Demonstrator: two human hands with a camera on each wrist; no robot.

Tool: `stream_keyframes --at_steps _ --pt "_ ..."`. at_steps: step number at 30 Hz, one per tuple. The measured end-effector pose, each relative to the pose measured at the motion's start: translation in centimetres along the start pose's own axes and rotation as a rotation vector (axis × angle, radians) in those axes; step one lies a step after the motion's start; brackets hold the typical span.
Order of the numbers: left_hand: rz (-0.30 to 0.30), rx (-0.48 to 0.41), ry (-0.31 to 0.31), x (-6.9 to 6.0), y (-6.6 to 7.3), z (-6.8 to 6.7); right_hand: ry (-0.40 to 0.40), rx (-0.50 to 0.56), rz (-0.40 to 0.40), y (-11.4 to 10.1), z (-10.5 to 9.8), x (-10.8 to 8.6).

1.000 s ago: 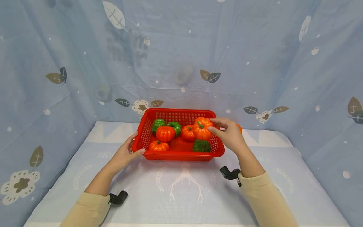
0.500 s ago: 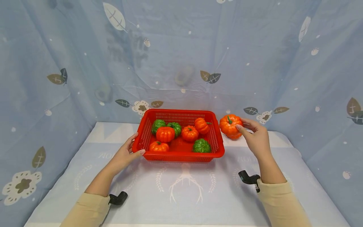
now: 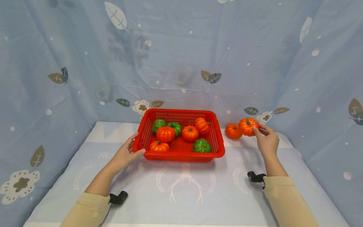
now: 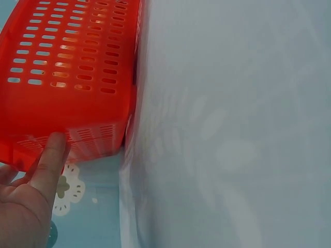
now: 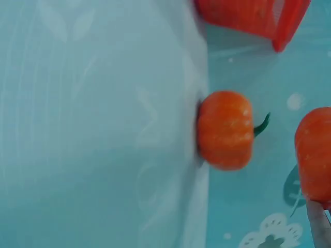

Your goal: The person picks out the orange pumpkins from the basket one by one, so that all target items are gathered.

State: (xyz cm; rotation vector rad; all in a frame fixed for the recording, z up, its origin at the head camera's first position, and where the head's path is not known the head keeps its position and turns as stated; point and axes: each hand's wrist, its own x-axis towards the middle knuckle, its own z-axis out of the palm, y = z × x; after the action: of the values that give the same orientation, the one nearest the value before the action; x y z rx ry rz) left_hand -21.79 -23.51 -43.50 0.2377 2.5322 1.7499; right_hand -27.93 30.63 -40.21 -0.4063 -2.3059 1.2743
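At the left end of the red basket (image 3: 178,154), the left hand (image 3: 123,156) grips the rim, thumb at the front corner; in the left wrist view its fingers lie against the basket (image 4: 67,108). The right hand (image 3: 267,141) pinches an orange pumpkin (image 3: 248,127) by its right side, above the table. Another orange pumpkin (image 3: 233,131) rests on the table between it and the basket. The right wrist view has the held pumpkin (image 5: 314,155) at the right edge with a fingertip below, and the resting pumpkin (image 5: 225,130) in the middle.
Inside the basket lie several orange or red pumpkins (image 3: 165,134) and several green ones, among them a bumpy green one (image 3: 202,146) at the front right. A patterned blue curtain (image 3: 181,56) hangs behind the table (image 3: 184,201).
The right hand has carried the orange pumpkin from above the basket's right side out to the right, past the pumpkin resting on the table. The left hand and basket have stayed put.
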Motion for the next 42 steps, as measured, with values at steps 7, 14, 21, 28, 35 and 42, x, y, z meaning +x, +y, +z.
stream_keyframes --at_steps 7,14,21,28,35,42 --pt "0.001 0.003 0.003 0.0 0.1 0.0 0.05 0.041 0.103 1.6 -0.2 1.5" --pt "-0.001 0.005 0.006 0.0 0.0 0.0 0.005 -0.033 0.141 3.3 0.1 2.9" --pt "0.001 -0.001 0.007 0.0 -0.1 0.0 -0.044 -0.08 0.199 4.3 0.6 4.1" --pt "0.002 -0.002 0.005 -0.1 -0.1 0.0 -0.13 -0.11 0.256 4.9 1.0 4.8" --pt "0.002 -0.006 0.002 -0.1 -0.1 0.0 -0.16 -0.116 0.274 5.5 1.1 4.7" --pt "-0.002 -0.035 -0.006 -0.2 0.3 0.0 -0.278 -0.117 0.269 5.2 0.4 4.7"
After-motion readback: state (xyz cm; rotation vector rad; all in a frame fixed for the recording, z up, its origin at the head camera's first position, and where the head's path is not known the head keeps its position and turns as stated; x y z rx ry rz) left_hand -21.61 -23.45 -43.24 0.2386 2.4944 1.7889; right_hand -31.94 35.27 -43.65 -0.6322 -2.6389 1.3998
